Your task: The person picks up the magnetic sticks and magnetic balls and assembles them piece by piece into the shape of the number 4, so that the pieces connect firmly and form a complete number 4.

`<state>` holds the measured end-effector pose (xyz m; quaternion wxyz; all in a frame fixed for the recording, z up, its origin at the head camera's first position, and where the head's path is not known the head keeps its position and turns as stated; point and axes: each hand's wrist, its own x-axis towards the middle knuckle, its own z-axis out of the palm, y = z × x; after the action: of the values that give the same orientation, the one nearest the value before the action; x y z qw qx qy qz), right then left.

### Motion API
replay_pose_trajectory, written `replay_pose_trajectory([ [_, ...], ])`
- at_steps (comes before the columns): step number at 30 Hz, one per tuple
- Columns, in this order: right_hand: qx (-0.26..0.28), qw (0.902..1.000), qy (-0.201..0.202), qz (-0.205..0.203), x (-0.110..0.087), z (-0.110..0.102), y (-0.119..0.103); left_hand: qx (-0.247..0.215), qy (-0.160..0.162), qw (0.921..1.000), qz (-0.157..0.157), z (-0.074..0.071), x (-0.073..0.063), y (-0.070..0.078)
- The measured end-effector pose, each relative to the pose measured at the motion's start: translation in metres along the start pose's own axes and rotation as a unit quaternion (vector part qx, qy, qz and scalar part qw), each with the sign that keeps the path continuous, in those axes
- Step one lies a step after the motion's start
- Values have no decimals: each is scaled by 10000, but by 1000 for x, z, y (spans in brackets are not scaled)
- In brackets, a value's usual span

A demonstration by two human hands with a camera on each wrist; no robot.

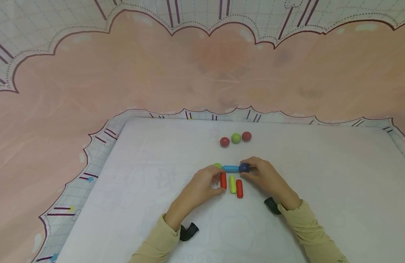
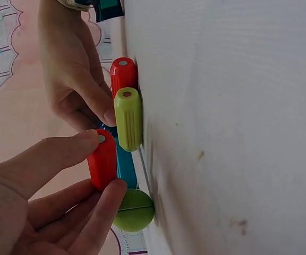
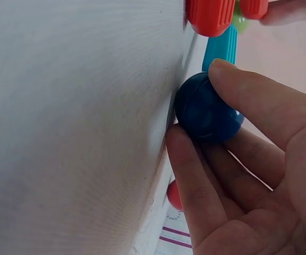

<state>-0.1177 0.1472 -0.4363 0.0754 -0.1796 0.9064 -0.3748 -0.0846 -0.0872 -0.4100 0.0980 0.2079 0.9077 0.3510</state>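
Pinching red rod (image 2: pixel 103 163), left hand (image 1: pixel 202 183), blue ball (image 3: pixel 207 110) within right hand (image 1: pixel 265 177)

a glossy dark blue ball (image 1: pixel 244 167), pinched by the right hand (image 1: pixel 265 175), sits against one end of a ridged light blue rod (image 1: pixel 230 168) lying crosswise; a green ball (image 1: pixel 217 165) with a seam sits at its other end. the left hand (image 1: pixel 199 186) pinches a red rod (image 1: pixel 223 180), a pale disc in its end, near the green ball.
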Motion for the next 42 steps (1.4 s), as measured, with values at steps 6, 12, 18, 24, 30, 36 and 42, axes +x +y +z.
replay_pose_trajectory([
  [6, -50, 10000, 13, -2, -1, -1, 1, -86, 104, 9999, 62, -3, 1, 0],
  [12, -79, 10000, -22, 44, 0, -1, 1, -166, 232, 9996, 59, -6, 2, -3],
  [18, -58, 10000, -25, 56, -1, -1, 0, -192, 319, 9993, 34, -13, 4, -7],
  [24, -100, 9999, -17, 126, -1, -2, 0, -403, 469, 9980, -99, -20, 8, -10],
  [30, -141, 9995, -55, 263, -1, -4, -2, -576, 690, 9958, -162, -26, 14, -14],
  [36, -111, 9995, -37, 310, -1, -4, -1, -627, 739, 9950, -221, -29, 20, -18],
  [42, 54, 9996, -105, 269, -1, -1, 0, -768, 842, 9922, -495, -32, 22, -23],
])
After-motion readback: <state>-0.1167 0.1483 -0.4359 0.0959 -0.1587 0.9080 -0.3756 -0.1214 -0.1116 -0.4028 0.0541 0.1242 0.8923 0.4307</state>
